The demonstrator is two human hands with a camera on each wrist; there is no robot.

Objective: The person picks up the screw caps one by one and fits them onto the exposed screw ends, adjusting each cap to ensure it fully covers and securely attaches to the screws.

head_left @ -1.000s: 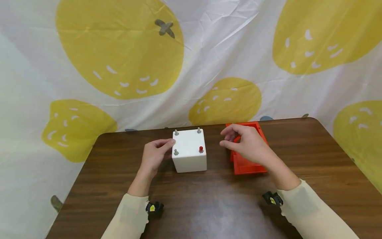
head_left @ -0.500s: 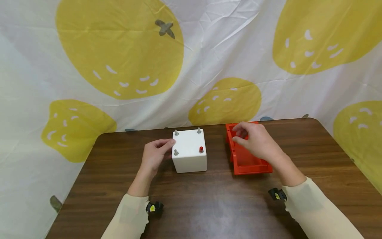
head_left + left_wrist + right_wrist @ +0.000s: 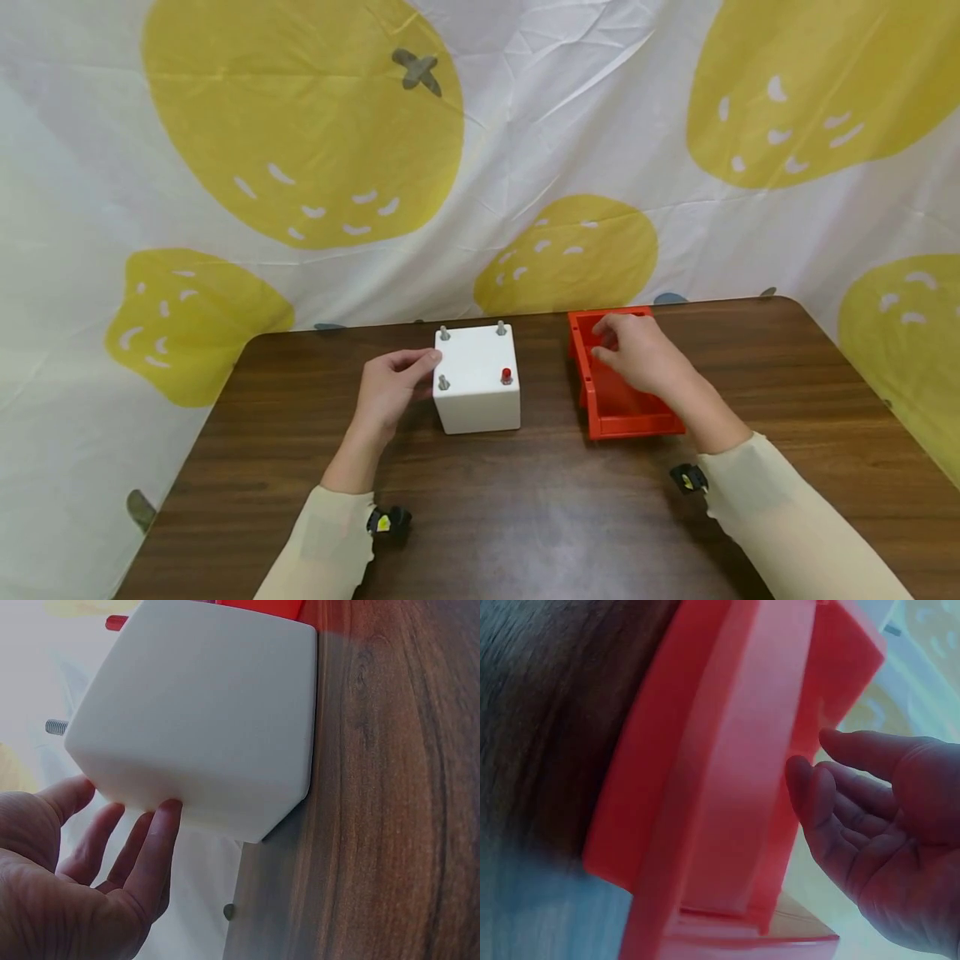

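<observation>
A white box (image 3: 474, 358) sits on the table with a metal threaded stud at each top corner. A red cap (image 3: 507, 375) covers the near right stud; the near left stud (image 3: 443, 382) is bare. My left hand (image 3: 386, 387) rests against the box's left side, thumb at the top edge. In the left wrist view the fingertips (image 3: 171, 808) touch the white wall without wrapping round it. Over the red bin (image 3: 637, 427), right of the box, hovers my right hand (image 3: 643, 357). Its fingers are loosely bent and apart from the thumb in the right wrist view, with nothing visible between them.
Brown wooden table (image 3: 510, 517) carries the box and bin near its back edge. Behind it hangs a white cloth (image 3: 420, 283) with yellow fruit prints. A gap of bare wood separates box and bin. The bin's inside is partly hidden by my right hand.
My right hand has moved right, away from the box, and sits farther over the red bin. The left hand and the box have not visibly moved.
</observation>
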